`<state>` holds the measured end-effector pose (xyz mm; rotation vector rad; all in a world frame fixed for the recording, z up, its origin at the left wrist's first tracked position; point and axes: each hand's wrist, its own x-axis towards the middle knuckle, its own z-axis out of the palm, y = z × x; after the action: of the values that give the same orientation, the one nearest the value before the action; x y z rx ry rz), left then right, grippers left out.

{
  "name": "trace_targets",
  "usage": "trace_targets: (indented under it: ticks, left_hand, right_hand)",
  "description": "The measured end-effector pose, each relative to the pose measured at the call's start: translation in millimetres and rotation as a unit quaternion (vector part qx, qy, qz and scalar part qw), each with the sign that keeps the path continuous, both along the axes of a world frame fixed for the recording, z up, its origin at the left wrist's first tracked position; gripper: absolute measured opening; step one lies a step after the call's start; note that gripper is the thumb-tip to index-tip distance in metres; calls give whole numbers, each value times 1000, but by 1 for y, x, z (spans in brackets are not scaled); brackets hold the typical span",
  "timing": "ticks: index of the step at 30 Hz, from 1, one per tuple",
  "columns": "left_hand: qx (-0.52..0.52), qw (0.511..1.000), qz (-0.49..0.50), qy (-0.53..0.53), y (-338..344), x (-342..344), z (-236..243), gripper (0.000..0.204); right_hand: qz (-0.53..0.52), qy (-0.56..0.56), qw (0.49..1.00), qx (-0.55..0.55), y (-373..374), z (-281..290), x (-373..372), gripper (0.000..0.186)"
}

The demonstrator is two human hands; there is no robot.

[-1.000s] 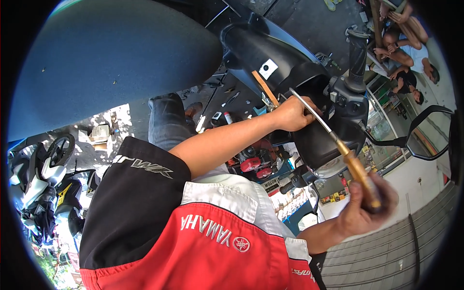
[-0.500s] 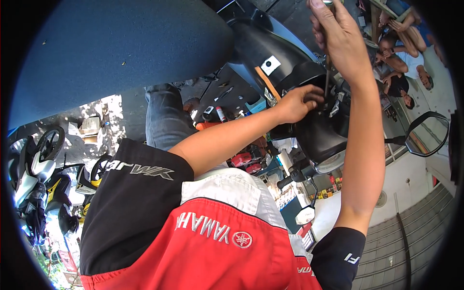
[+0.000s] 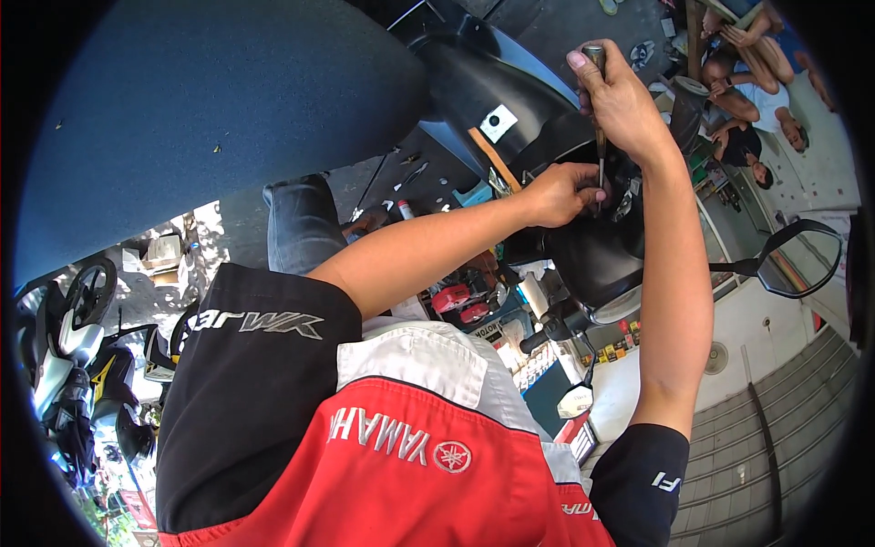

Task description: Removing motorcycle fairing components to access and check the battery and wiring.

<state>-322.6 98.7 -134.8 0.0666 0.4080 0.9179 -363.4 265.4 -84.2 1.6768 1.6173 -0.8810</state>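
Observation:
My right hand (image 3: 629, 109) is wrapped round the handle of a screwdriver (image 3: 593, 56), with the thumb near its top. The screwdriver's thin metal shaft points down into an opening in the black plastic bodywork (image 3: 592, 260) of a scooter. Just below, my left hand (image 3: 558, 196) is closed, thumb and fingers pinched about the shaft's lower end. The tip, and any small part there, is hidden by those fingers. Next to my left wrist, a flat orange-brown strip (image 3: 495, 158) leans against the black panel (image 3: 456, 91).
The scooter's dark seat (image 3: 228, 91) fills the upper left. A mirror (image 3: 802, 260) sticks out at the right, with another mirror (image 3: 575, 402) lower down. Several people sit at the far right, including one in a white shirt (image 3: 761, 100). Parked motorbikes (image 3: 87, 365) stand at the left.
My right hand has come down and left with the screwdriver, whose handle now shows. My left fingers have drawn together round its lower shaft. The view has shifted slightly.

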Motion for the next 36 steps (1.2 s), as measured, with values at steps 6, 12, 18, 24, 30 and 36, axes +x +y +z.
trace_targets:
  ticks: [6,12,18,24,30,36]
  left_hand:
    - [59,996,-8,61,-2,0,0,13]
    - [26,999,-18,38,-4,2,0,13]
    - [14,997,-9,78,0,-11,7,13]
    - [-50,984,-39,169,9,-19,5,22]
    - [-44,985,119,120,8,-1,8,28]
    - [-15,983,51,174,12,-18,13,19]
  right_hand:
    - [-3,7,1000,13,0,2,-2,47]
    - [1,16,999,41,0,2,1,46]
    - [37,69,996,32,0,10,-8,40]
    - [224,-79,967,96,-2,11,-10,42]
    - [85,55,994,43,7,9,-3,38]
    - [280,-92,954,51,3,10,-5,35]
